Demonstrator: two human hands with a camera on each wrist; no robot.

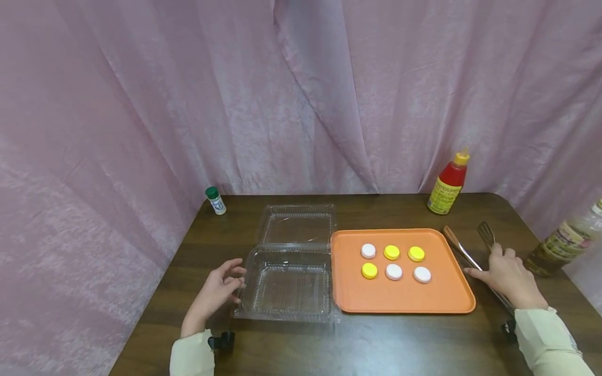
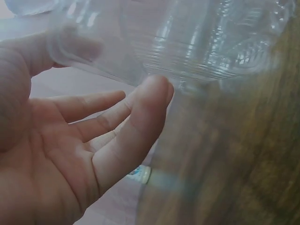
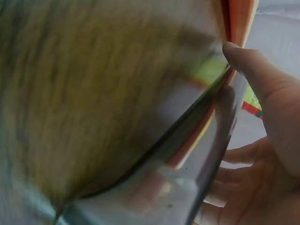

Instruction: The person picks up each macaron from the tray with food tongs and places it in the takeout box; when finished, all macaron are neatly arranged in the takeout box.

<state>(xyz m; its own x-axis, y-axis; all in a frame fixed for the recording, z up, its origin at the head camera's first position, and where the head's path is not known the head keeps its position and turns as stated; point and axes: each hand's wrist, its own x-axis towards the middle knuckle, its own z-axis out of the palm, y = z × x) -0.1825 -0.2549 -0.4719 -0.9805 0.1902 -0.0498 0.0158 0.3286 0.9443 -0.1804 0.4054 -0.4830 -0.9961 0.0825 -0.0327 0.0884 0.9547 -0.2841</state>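
A clear plastic clamshell box (image 1: 291,316) stands on the table, its lid (image 1: 297,225) folded back. My left hand (image 1: 217,292) is at the box's left side, fingers loosely bent; in the left wrist view a fingertip (image 2: 157,89) meets the lower edge of the plastic. On the right, metal tongs (image 1: 463,250) lie spread, one arm ending in a slotted head (image 1: 486,233). My right hand (image 1: 513,278) spans the tongs with thumb and fingers apart, hiding part of them. In the right wrist view the thumb (image 3: 248,63) is extended near the tongs (image 3: 218,136).
Between box and tongs lies an orange tray (image 1: 404,303) with three yellow macarons (image 1: 369,270) and three white macarons (image 1: 422,274). A red sauce bottle (image 1: 449,183) stands behind, a large oil bottle (image 1: 564,243) at right, and a green-capped shaker (image 1: 216,201) at back left.
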